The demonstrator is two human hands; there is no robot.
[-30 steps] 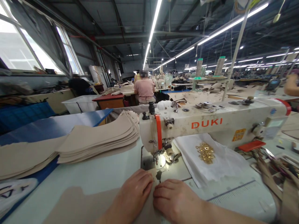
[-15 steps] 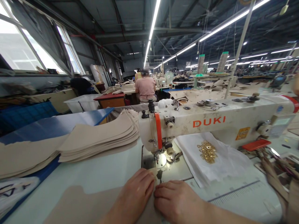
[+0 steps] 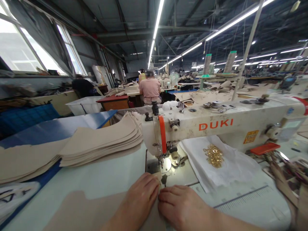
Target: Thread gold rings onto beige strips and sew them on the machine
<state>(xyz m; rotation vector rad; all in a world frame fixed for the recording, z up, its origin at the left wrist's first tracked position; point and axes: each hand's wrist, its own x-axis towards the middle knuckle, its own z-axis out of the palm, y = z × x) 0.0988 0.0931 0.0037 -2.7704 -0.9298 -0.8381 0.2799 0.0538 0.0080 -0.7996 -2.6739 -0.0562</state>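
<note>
My left hand (image 3: pixel 139 199) lies with its fingers pressed down on a beige cut piece (image 3: pixel 79 211) on the sewing table, just in front of the needle. My right hand (image 3: pixel 183 205) sits beside it, fingers curled and pinching the edge of the same piece together with a small dark part (image 3: pixel 164 180) near the presser foot (image 3: pixel 166 163). The white DUKI sewing machine (image 3: pixel 216 123) stretches to the right above both hands. Its lamp lights the needle plate.
A stack of beige cut pieces (image 3: pixel 101 141) lies at the left on the table. A white cloth (image 3: pixel 231 166) holds a heap of gold metal rings (image 3: pixel 213 156). Straps and tools lie at the right edge. Other people sit at machines farther back.
The hands stay almost where they were. The view has shifted slightly, and my fingers have edged a little closer together near the needle.
</note>
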